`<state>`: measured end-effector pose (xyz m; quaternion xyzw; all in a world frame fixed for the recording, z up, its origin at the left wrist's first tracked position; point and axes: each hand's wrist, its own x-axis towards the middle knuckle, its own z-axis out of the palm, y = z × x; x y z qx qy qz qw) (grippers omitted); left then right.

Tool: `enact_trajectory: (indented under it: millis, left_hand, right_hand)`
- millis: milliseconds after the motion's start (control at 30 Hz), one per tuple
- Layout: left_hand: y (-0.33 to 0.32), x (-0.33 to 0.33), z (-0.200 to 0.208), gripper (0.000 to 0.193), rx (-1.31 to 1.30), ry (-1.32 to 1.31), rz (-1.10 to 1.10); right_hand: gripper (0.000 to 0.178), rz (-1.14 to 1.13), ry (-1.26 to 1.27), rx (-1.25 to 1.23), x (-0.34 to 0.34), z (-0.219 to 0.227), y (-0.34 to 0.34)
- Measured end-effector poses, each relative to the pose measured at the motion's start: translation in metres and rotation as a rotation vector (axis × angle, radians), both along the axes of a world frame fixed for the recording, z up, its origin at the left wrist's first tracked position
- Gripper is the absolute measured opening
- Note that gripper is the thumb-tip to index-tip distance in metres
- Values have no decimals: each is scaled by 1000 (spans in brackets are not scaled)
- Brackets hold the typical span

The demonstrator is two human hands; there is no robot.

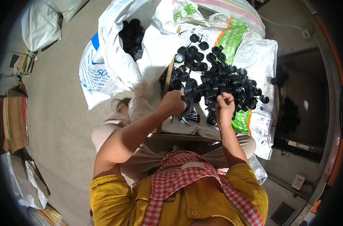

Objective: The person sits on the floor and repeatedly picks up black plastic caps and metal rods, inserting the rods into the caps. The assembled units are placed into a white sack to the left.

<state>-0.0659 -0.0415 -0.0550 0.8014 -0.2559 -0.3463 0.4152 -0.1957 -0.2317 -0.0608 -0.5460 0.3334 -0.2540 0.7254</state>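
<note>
The left hand (174, 102) is curled closed on a black round part (187, 105), a smooth, ring-like piece that shows beyond the knuckles at the near left edge of the heap, while the right hand (225, 107) has its fingers bent and their tips drawn together over the near side of the same heap, though I cannot tell whether a piece is pinched between them; the heap of black parts (231, 83) is a loose jumble of short, hollow, flanged cylinders, apparently plastic, with a dull sheen where the sunlight strikes, some with thin stems jutting out, and it lies on flattened sacks (265, 56) of creased white material, one bearing a green panel edged in orange; just in front of the left hand lies a small bunch of slim black pins (192, 117), straight and narrow, and left of the heap runs a straight wooden strip (169, 77); beyond it to the left stands a bulging white sack (117, 52), its slack mouth folded into soft pleats around more black rounded parts (132, 37), with smooth grey floor (62, 113) beneath
</note>
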Motion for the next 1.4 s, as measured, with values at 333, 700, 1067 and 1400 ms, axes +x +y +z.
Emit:
enact_trajectory:
  millis: [333, 700, 1067, 1400]
  left_hand:
    - [5, -6, 5, 18, 76, -64, -380]
    - [6, -1, 34, 23, -834, -727, -267]
    - [-2, -23, 5, 43, -691, 1131, 334]
    - [-4, 15, 65, 38, 57, -959, -41]
  right_hand:
    - [31, 1095, 76, -969, 17, 30, 17]
    - [27, 1292, -247, 741, -15, 41, 10]
    - [33, 252, -217, -266, 29, 2, 54]
    - [30, -115, 104, -225, 82, -110, 27]
